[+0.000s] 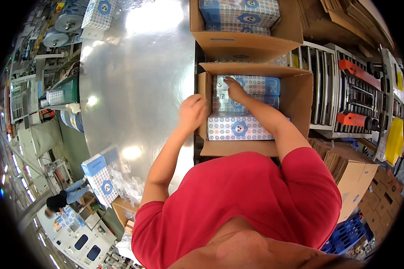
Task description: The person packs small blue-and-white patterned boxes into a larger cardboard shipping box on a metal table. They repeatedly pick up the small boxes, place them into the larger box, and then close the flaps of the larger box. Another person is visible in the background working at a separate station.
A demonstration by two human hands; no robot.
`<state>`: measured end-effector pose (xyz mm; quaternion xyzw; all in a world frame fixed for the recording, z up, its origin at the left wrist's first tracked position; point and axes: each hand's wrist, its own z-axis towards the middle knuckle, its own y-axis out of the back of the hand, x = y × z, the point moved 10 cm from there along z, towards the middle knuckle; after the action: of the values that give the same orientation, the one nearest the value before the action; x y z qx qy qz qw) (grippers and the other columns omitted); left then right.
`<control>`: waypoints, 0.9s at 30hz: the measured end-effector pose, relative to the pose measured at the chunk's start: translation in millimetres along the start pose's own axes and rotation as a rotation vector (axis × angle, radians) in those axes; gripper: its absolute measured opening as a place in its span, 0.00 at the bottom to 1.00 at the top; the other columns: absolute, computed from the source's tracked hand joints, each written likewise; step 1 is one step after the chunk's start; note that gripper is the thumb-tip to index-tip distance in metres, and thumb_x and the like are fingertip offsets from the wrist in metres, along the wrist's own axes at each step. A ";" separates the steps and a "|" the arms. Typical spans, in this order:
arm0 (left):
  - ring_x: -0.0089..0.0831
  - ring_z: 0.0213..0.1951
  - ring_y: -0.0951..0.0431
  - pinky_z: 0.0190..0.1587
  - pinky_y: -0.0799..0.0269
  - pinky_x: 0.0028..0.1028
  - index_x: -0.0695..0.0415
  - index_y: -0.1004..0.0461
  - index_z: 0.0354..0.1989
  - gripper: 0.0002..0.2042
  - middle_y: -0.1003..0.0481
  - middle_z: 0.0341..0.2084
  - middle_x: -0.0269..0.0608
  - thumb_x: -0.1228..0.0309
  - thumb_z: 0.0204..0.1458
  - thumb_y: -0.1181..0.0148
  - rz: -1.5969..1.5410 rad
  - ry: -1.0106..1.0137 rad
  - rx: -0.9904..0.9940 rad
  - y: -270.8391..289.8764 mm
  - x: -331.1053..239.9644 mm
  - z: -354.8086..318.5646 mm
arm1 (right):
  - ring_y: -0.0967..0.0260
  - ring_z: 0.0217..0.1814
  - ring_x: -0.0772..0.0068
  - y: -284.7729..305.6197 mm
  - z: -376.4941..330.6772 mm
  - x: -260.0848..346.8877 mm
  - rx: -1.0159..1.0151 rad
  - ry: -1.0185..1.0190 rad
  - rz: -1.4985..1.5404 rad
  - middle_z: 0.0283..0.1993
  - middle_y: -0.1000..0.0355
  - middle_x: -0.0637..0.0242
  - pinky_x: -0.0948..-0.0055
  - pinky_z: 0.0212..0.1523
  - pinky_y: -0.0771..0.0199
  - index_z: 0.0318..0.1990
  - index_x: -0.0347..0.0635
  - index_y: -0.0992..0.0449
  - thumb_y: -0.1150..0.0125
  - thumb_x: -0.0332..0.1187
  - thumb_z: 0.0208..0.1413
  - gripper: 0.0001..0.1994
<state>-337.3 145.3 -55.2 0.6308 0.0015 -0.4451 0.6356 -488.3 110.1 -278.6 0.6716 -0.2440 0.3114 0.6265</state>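
My right hand (236, 91) reaches into an open cardboard carton (300, 101), its fingers extended onto the white and blue patterned tissue packs (256, 83). These packs lie side by side at the carton's far part, under shiny clear film. Nearer to me, another patterned pack (240, 128) shows its long printed side, partly behind my right forearm. Beside the carton's left flap (203, 87), over the metal table's edge, my left hand (193, 112) is closed with curled fingers, slightly blurred. Whether it grips anything is hidden.
A metal table (134, 85) stretches along the left. Beyond my carton stands another open carton (247, 45) holding similar packs. A pack (101, 179) and clear plastic film (125, 181) lie at the table's near left. To the right are a roller conveyor (318, 85) and stacked flat cardboard (339, 166).
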 end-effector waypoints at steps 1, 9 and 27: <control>0.47 0.46 0.28 0.49 0.32 0.40 0.61 0.26 0.40 0.12 0.27 0.43 0.49 0.78 0.44 0.43 0.043 0.026 -0.088 12.3 10.6 -16.2 | 0.37 0.56 0.48 8.8 -2.5 -5.6 -0.074 -0.007 0.042 0.53 0.34 0.48 0.63 0.56 0.36 0.46 0.36 0.26 0.51 0.14 0.38 0.23; 0.46 0.49 0.29 0.50 0.33 0.37 0.59 0.25 0.40 0.10 0.29 0.48 0.47 0.77 0.49 0.44 0.082 0.316 -0.198 25.0 43.3 -113.8 | 0.29 0.47 0.59 -34.6 -19.2 -14.5 0.279 -0.190 0.594 0.44 0.27 0.55 0.67 0.48 0.29 0.42 0.37 0.25 0.53 0.15 0.45 0.17; 0.46 0.52 0.32 0.52 0.36 0.43 0.53 0.22 0.36 0.10 0.29 0.48 0.46 0.72 0.43 0.40 0.466 0.373 -0.624 199.1 220.2 -100.9 | 0.32 0.54 0.48 35.8 -68.5 -57.8 0.874 -0.055 -0.468 0.50 0.29 0.46 0.63 0.55 0.32 0.53 0.39 0.29 0.40 0.42 0.42 0.29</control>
<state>-34.9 64.0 -40.6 0.4616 0.1085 -0.1462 0.8682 -561.4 171.1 -294.3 0.9161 0.0505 0.2177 0.3327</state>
